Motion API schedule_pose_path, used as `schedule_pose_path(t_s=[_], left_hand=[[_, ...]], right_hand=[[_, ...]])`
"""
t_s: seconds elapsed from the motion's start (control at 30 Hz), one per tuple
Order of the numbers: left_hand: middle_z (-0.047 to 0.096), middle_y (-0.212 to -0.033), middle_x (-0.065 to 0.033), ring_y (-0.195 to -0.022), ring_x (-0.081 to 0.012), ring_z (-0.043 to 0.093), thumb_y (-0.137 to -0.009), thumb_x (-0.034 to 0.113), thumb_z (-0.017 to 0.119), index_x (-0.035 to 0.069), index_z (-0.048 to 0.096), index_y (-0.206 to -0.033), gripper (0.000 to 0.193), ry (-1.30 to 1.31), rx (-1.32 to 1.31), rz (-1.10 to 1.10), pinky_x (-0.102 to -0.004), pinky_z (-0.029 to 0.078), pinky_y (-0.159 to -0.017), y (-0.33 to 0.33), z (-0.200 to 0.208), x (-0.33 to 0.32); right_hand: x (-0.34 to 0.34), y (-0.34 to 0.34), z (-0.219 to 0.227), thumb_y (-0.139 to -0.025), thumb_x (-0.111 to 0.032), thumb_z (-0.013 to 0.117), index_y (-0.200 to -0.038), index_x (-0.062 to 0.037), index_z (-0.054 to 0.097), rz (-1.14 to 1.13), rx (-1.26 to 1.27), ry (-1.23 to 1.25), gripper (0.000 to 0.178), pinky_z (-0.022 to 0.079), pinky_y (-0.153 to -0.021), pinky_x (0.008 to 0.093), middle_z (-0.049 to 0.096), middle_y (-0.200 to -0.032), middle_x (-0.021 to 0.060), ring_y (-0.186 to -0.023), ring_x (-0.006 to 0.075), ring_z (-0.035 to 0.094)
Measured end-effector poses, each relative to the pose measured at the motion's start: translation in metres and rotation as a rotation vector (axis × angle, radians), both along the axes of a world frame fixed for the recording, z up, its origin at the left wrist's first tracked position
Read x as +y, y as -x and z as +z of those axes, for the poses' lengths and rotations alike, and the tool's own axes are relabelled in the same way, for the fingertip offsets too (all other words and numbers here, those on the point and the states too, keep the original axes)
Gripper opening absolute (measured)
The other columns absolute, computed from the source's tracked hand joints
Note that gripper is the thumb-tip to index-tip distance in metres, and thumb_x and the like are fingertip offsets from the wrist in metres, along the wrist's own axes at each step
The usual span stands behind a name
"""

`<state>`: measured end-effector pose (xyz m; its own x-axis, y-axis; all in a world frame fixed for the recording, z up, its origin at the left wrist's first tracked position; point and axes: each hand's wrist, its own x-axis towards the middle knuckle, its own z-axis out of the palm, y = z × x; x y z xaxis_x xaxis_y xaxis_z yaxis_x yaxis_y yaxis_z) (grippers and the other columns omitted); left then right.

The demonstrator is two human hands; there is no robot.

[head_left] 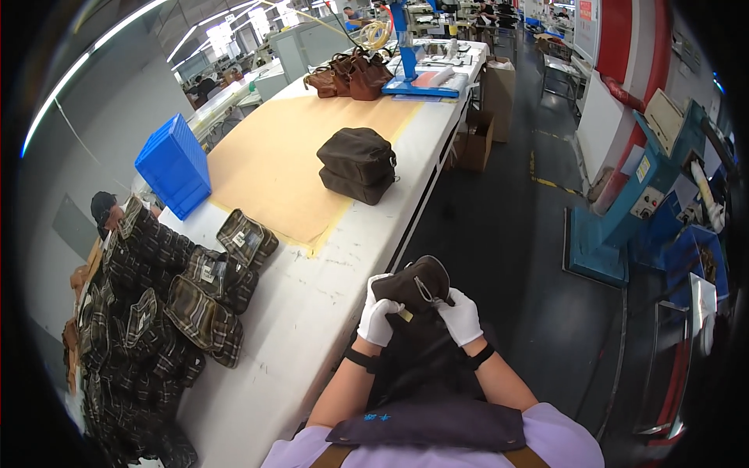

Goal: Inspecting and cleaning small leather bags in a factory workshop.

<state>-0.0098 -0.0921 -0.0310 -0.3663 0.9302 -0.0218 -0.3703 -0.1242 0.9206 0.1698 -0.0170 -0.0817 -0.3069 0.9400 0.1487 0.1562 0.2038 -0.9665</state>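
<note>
Between my two white-gloved hands is a small dark brown bag [409, 285], held up in front of my apron beside the table's edge. My left hand [376, 316] is closed on its left side, close to a small yellowish tag [405, 315]. On the lower right side my right hand [460, 317] pinches the bag, next to a pale curved line that looks like a zipper. Dark brown bags [357, 165], apparently two stacked, lie on the table ahead of me. To the left is a heap of plaid fabric pouches [204, 316], some with white labels.
A white table [300, 312] carries a tan sheet [269, 156], a blue crate [173, 168], reddish-brown bags [351, 76] and a blue stand [417, 84]. Cardboard boxes [474, 142] stand along its right side. Across the dark floor is a blue-green machine [616, 210]. Other people work farther back.
</note>
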Motion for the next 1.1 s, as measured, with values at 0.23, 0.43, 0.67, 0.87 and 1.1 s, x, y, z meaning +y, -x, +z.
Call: schedule_pose_path(t_s=[0.23, 0.43, 0.67, 0.87, 1.1], left_hand=[[0.062, -0.124, -0.0138, -0.112, -0.0268, 0.060, -0.069, 0.006, 0.053, -0.001, 0.052, -0.131, 0.062, -0.029, -0.143, 0.000, -0.0378, 0.048, -0.104, -0.002, 0.018, 0.004], [0.062, -0.125, -0.0133, -0.115, -0.0279, 0.060, -0.079, 0.009, 0.053, 0.002, 0.050, -0.133, 0.055, 0.030, -0.508, -0.110, -0.0419, 0.049, -0.104, 0.014, 0.008, 0.008], [0.049, -0.141, -0.0180, -0.120, -0.0246, 0.051, -0.095, 0.009, 0.060, -0.004, 0.038, -0.144, 0.055, 0.116, 0.728, 0.449, -0.0381, 0.046, -0.103, -0.008, 0.043, -0.010], [0.056, -0.136, -0.0192, -0.125, -0.0301, 0.058, -0.076, 0.014, 0.086, 0.001, 0.049, -0.134, 0.070, -0.178, 0.967, 0.028, -0.0409, 0.048, -0.104, -0.020, 0.054, 0.000], [0.061, -0.131, -0.0097, -0.119, -0.0174, 0.058, -0.092, 0.013, 0.075, -0.001, 0.050, -0.140, 0.056, -0.165, 0.541, -0.041, -0.0329, 0.046, -0.104, -0.013, -0.011, 0.006]], right_hand=[[0.002, -0.023, 0.039, -0.101, -0.015, 0.061, -0.100, -0.0020, 0.069, 0.203, 0.302, 0.581, 0.015, 0.049, -0.069, 0.0238, 0.067, -0.085, -0.0007, -0.075, 0.0053, 0.060], [-0.007, -0.021, 0.066, -0.106, -0.025, 0.055, -0.107, -0.0026, 0.061, 0.351, 0.830, 0.527, 0.023, 0.048, -0.081, 0.0246, 0.057, -0.094, -0.0038, -0.086, 0.0062, 0.053], [0.042, 0.004, 0.125, -0.101, -0.011, 0.058, -0.088, -0.0030, 0.064, 0.104, 0.497, 0.089, 0.017, 0.049, -0.079, 0.0229, 0.064, -0.087, -0.0035, -0.084, 0.0039, 0.058], [0.058, 0.046, 0.094, -0.101, -0.010, 0.060, -0.088, -0.0013, 0.068, 0.242, 0.498, 0.216, 0.018, 0.050, -0.073, 0.0214, 0.067, -0.084, -0.0017, -0.081, 0.0042, 0.061], [0.078, 0.053, 0.067, -0.104, -0.018, 0.059, -0.094, -0.0031, 0.070, 0.176, 0.528, 0.609, 0.021, 0.054, -0.074, 0.0268, 0.070, -0.089, 0.0023, -0.080, 0.0107, 0.066]])
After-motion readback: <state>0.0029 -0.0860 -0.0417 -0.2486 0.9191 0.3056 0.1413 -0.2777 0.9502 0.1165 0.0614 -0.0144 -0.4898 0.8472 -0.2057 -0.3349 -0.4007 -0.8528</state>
